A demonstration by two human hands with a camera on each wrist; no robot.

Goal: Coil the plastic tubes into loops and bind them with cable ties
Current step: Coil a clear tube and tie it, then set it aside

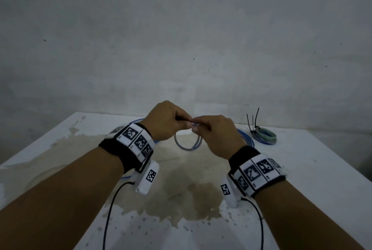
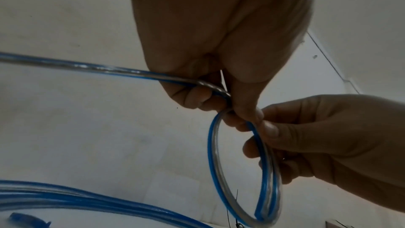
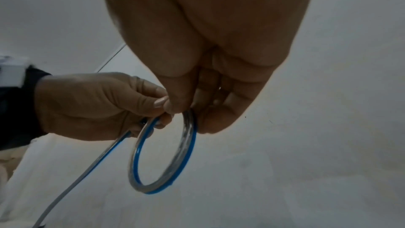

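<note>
Blue tube (image 1: 188,145) hangs as a small loop above the desk (image 1: 302,179), top pinched by left hand (image 1: 165,122) and right hand (image 1: 219,137), fingers (image 3: 175,103) curled on it. Right of the loop: finished coil (image 1: 264,138) on the desk, with black cable ties (image 1: 254,121).

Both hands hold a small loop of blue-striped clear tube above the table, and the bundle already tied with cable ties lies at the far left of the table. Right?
Not quite. Both hands, left hand and right hand, do hold the small loop of tube above the table, but the head view shows the tied bundle with its cable ties at the far right, not the left.
</note>
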